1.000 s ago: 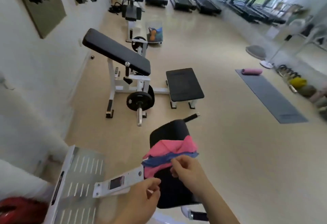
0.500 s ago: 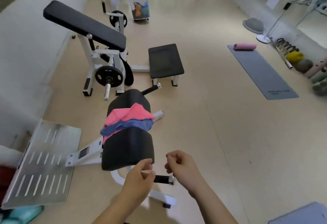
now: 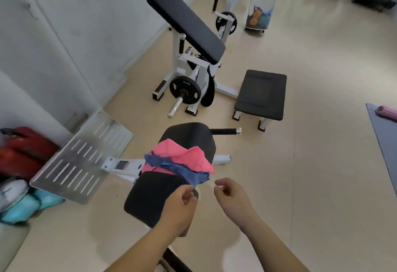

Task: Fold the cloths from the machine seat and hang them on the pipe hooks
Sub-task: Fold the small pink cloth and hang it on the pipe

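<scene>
A pink cloth (image 3: 187, 155) and a blue cloth (image 3: 184, 171) lie crumpled across the black padded machine seat (image 3: 150, 198), the blue one draped over the pink one. My left hand (image 3: 180, 205) hovers over the seat with curled fingers, its fingertips right at the blue cloth's lower corner; whether it pinches that corner is unclear. My right hand (image 3: 231, 195) is just right of that corner, fingers curled, holding nothing. No pipe hooks are in view.
Beyond the seat stand a white curl machine with a long black pad (image 3: 187, 24), a weight plate (image 3: 185, 91) and a low black bench (image 3: 261, 95). A slotted metal footplate (image 3: 81, 160) lies left, red bags (image 3: 25, 149) and teal bags (image 3: 23, 207) by the wall. A grey mat (image 3: 384, 142) lies right.
One second ago my right hand was at the cloths; both hands then dropped below the seat. Now they are back at the blue cloth's lower corner. The view swung right.
</scene>
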The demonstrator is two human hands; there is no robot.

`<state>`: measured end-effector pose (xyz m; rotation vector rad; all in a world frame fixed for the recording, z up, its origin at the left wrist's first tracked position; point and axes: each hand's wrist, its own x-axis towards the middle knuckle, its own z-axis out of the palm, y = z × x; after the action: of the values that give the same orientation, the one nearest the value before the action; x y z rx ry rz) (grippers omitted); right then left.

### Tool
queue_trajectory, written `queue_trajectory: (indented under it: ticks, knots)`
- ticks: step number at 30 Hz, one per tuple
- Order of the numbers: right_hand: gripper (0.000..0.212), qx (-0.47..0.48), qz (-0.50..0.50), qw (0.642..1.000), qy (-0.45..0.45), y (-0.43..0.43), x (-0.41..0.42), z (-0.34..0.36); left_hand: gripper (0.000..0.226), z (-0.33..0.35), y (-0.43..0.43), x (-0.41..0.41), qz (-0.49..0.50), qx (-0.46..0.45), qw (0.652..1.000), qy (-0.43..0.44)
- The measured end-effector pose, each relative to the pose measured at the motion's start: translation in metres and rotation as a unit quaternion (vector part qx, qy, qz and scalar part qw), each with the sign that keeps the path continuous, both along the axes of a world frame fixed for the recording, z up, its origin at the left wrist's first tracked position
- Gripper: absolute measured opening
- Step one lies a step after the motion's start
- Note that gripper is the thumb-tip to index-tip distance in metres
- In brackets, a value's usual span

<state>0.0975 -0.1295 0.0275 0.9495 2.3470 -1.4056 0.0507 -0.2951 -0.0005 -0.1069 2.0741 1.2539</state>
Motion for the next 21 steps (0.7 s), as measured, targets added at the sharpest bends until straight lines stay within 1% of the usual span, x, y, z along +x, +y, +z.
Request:
queue_trajectory:
  ticks: [2, 4, 5, 7, 9, 10, 12, 13, 15, 17, 19, 21]
  knots:
    - [0.011, 0.041, 0.081, 0.996, -0.019, 0.016, -0.036, -0.007, 0.024, -0.001, 0.012, -0.014, 0.015, -0.016, 1.000, -0.004]
    - [0.025, 0.090, 0.178, 0.979, -0.032, 0.031, -0.081, -0.019, 0.016, -0.010, 0.022, -0.026, 0.033, -0.034, 0.999, -0.004]
    - [0.032, 0.109, 0.236, 0.965, -0.033, 0.036, -0.106, -0.027, 0.013, -0.016, 0.026, -0.031, 0.046, -0.044, 0.998, -0.005]
    - [0.044, 0.162, 0.354, 0.921, -0.033, 0.041, -0.155, -0.045, 0.006, -0.033, 0.036, -0.040, 0.094, -0.060, 0.994, -0.002]
    - [0.052, 0.189, 0.409, 0.892, -0.030, 0.045, -0.191, -0.067, 0.009, -0.047, 0.050, -0.045, 0.154, -0.080, 0.985, 0.010]
    - [0.052, 0.204, 0.444, 0.872, -0.026, 0.047, -0.204, -0.082, 0.012, -0.052, 0.059, -0.046, 0.193, -0.089, 0.977, 0.011]
    - [0.047, 0.239, 0.517, 0.822, -0.010, 0.055, -0.220, -0.105, 0.015, -0.059, 0.081, -0.044, 0.269, -0.090, 0.959, 0.006]
    - [0.040, 0.242, 0.534, 0.810, 0.004, 0.062, -0.226, -0.115, 0.015, -0.061, 0.093, -0.042, 0.291, -0.087, 0.953, -0.002]
    - [0.023, 0.214, 0.529, 0.821, 0.018, 0.072, -0.233, -0.123, 0.013, -0.061, 0.113, -0.035, 0.320, -0.080, 0.944, -0.023]
    - [0.015, 0.169, 0.521, 0.836, 0.030, 0.077, -0.241, -0.122, 0.014, -0.054, 0.130, -0.031, 0.357, -0.077, 0.930, -0.036]
    - [0.019, 0.090, 0.499, 0.861, 0.045, 0.077, -0.246, -0.114, 0.018, -0.041, 0.139, -0.034, 0.401, -0.080, 0.912, -0.038]
    - [0.025, 0.012, 0.492, 0.869, 0.042, 0.077, -0.248, -0.092, 0.020, -0.026, 0.141, -0.038, 0.427, -0.090, 0.900, -0.016]
